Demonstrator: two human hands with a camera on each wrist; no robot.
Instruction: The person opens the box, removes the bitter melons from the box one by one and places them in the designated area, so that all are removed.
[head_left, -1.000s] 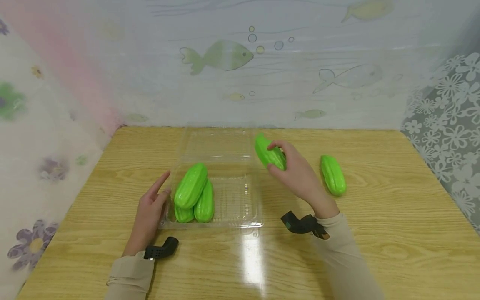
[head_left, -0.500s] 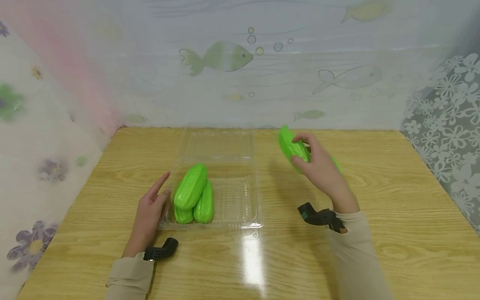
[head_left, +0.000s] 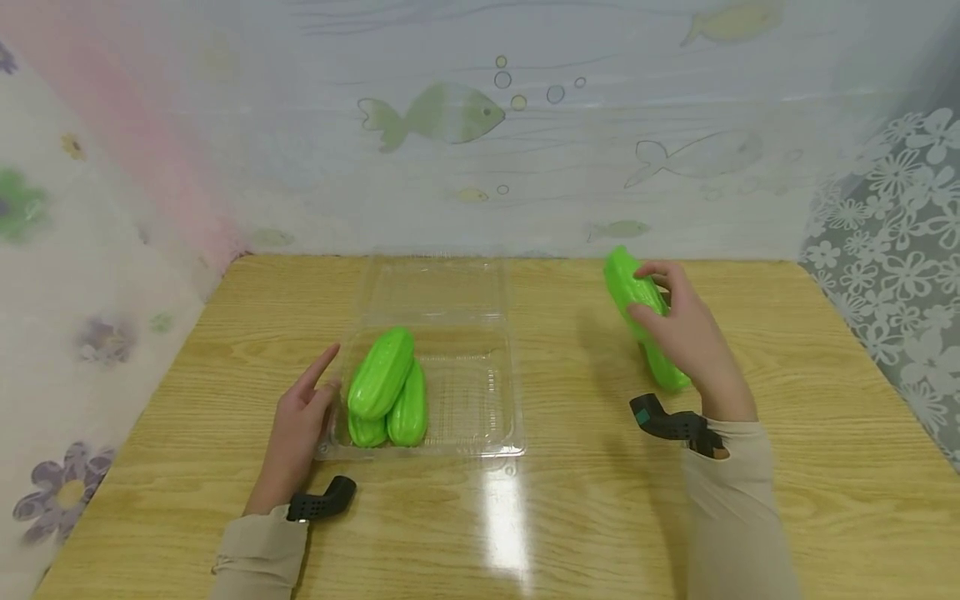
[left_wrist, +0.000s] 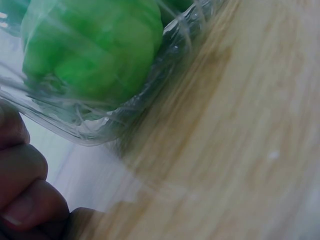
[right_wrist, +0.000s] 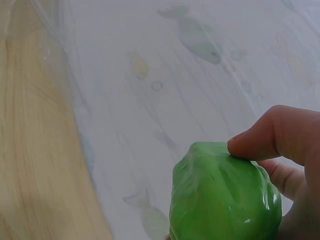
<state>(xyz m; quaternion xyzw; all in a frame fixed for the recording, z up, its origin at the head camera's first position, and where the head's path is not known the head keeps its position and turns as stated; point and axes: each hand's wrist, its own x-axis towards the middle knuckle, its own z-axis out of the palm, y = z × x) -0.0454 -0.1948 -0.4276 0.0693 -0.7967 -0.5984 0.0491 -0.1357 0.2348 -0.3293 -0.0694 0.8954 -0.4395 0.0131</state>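
Where your right hand (head_left: 686, 333) pinches the held gourd (head_left: 628, 283): well to the right of the clear clamshell (head_left: 480, 400), seemingly raised over the counter (head_left: 570, 517), thumb and fingers on either side of its green ribbed skin.
Counter gourd (head_left: 666, 368): lying on the counter, showing under your right thumb and toward you from the held gourd; your right hand is much the nearer of the 2.
Long axes: both slant from far left to near right, roughly parallel.
Left hand (head_left: 295, 421): at the clamshell's left side, index finger straight, other fingers curled by the rim; whether they grip it, you cannot tell.
Boxed gourds (head_left: 382, 375): 3 in the clamshell's left part, 1 resting over the other 2.
Hidden: the counter gourd's far end, behind the held gourd and your thumb; whether those 2 gourds touch is unclear.
Cut off: the held gourd's lower part in the right wrist view, your left fingers in the blurred left wrist view.
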